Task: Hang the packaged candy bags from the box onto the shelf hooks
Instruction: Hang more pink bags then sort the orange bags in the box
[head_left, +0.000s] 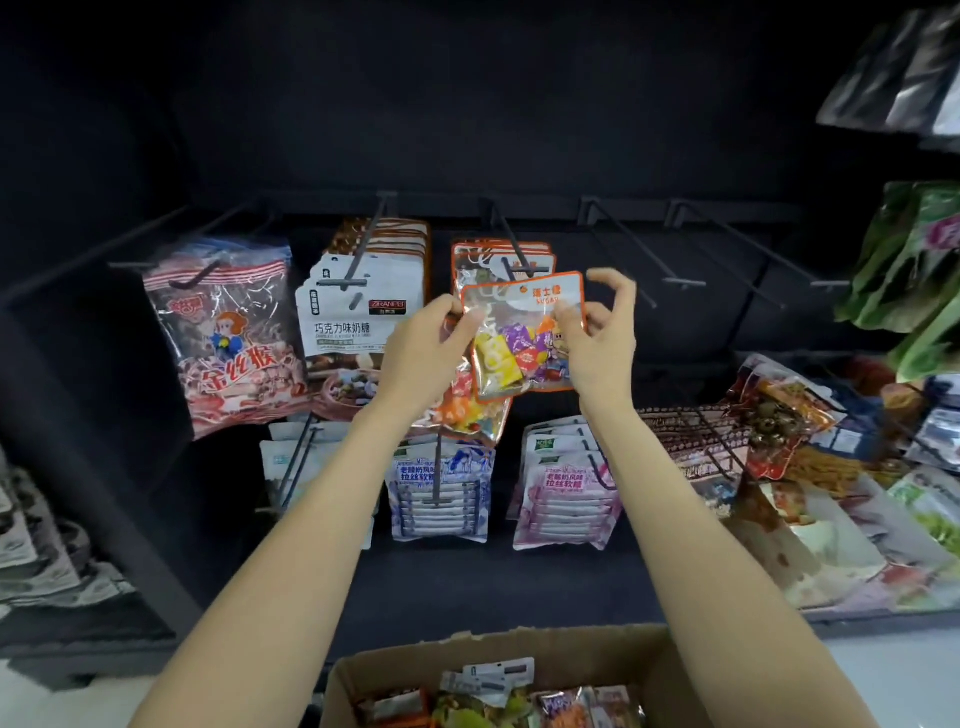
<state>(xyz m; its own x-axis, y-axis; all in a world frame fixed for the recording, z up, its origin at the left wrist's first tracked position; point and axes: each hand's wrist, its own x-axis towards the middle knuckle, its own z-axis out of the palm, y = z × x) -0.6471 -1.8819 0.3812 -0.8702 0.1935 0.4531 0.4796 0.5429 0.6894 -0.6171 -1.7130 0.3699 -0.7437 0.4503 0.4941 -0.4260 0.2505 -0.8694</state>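
An orange-edged clear candy bag (519, 338) full of bright wrapped sweets is held up in front of the shelf. My left hand (423, 351) pinches its left edge and my right hand (602, 338) pinches its right edge, upper fingers spread. The bag's top sits just below the tip of a black hook (519, 260) that carries like bags (498, 254) behind. The cardboard box (363, 675) at the bottom centre holds several more packets (498, 675).
Left hooks carry a red-striped monkey bag (228, 332) and white chocolate-milk candy bags (358, 312). Two bare hooks (649, 260) reach out at right. Blue (441, 493) and pink (566, 493) bags hang on the lower row. Snack packs (779, 410) crowd the right.
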